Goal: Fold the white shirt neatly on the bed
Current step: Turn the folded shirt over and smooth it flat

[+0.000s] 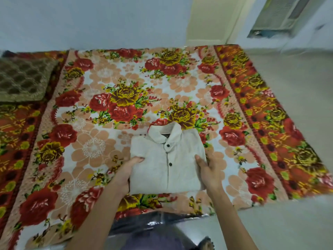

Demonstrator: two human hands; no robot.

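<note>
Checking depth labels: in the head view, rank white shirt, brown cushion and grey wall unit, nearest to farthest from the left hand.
1. white shirt, gripped by left hand.
2. brown cushion, far left.
3. grey wall unit, far upper right.

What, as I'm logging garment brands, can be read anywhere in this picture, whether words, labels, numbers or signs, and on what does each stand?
No text can be read.
Dark label inside the collar of the white shirt: too small and blurred to read.
Air conditioner on the wall: blurred, no lettering can be made out.
Floral blanket: flower pattern only, no words.
</note>
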